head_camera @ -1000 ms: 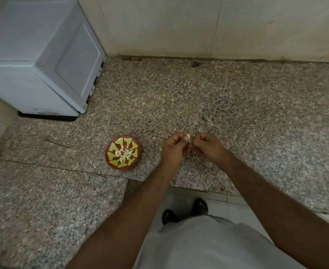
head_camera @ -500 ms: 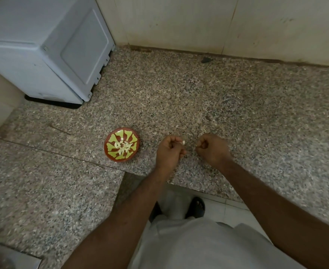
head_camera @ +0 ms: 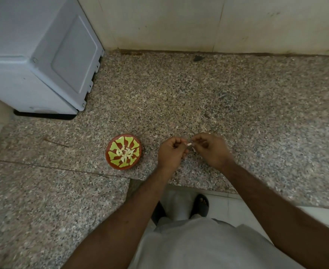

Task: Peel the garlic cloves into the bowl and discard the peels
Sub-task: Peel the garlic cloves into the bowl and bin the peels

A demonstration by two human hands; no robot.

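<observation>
A small red bowl (head_camera: 134, 141) with a yellow-green pattern sits on the granite counter (head_camera: 198, 98) and holds several pale peeled garlic cloves (head_camera: 125, 152). To its right, my left hand (head_camera: 172, 152) pinches a small white garlic clove (head_camera: 189, 144) at its fingertips. My right hand (head_camera: 211, 149) meets it from the right, its curled fingertips pinching at the same clove. A thin white bit of peel (head_camera: 193, 149) hangs just below the clove. Both hands hover just above the counter.
A white appliance (head_camera: 33, 55) stands at the back left of the counter. A tiled wall (head_camera: 218, 22) runs along the back. The counter's front edge (head_camera: 198, 188) is just below my hands, with the floor and my sandalled foot (head_camera: 200, 203) beneath.
My hands had drawn apart half a second ago. Now they have come back together on the clove. The camera view has shifted slightly.
</observation>
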